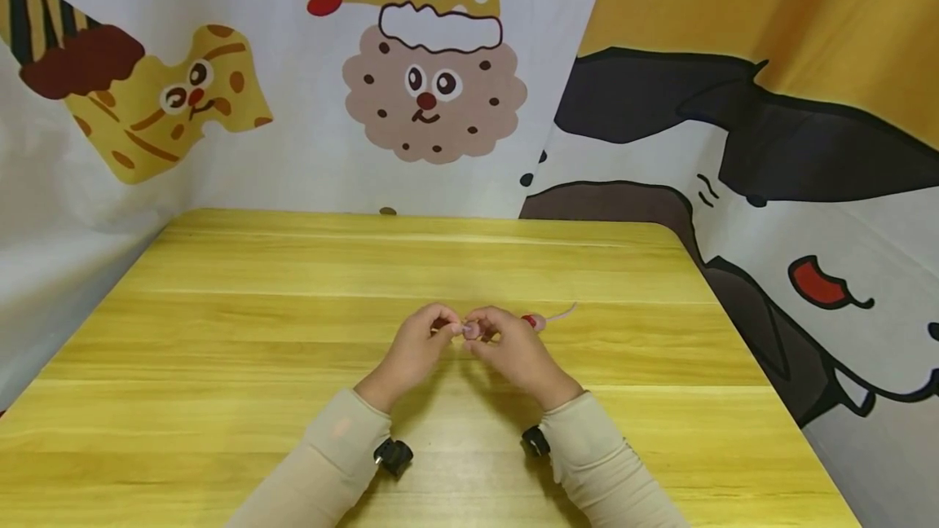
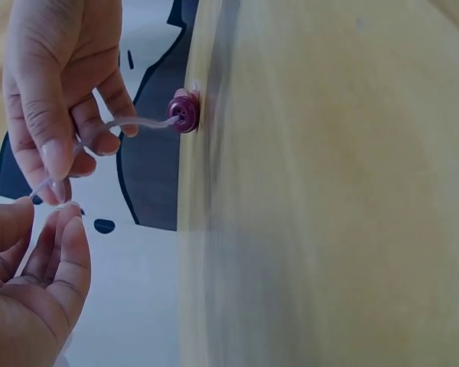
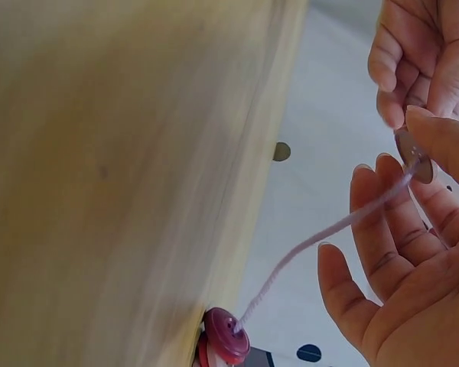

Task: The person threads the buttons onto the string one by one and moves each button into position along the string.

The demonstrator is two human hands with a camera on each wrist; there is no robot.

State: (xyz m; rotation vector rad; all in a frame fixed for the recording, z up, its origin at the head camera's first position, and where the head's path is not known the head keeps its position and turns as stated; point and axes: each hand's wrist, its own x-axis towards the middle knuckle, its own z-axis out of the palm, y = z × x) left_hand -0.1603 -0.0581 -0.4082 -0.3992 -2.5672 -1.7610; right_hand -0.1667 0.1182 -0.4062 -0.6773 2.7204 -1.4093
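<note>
Over the middle of the table, my left hand [image 1: 412,355] and right hand [image 1: 522,355] meet with fingertips close together. My right thumb and fingers pinch a pale pink button [image 3: 415,157] by its edge. A fuzzy pink cord [image 3: 314,241] passes through this button, and my left thumb and forefinger pinch its end. From the button the cord arcs beside my right palm to a small stack of red and pink buttons [image 3: 228,336], which lies on the table right of my right hand. The cord's other tail [image 1: 563,314] sticks out beyond the stack.
The wood-patterned table [image 1: 293,422] spreads on all sides of my hands. Behind it hangs a white curtain [image 1: 293,161] with cartoon prints, continuing along the right side. Each sleeve cuff has a small black wrist camera [image 1: 394,456].
</note>
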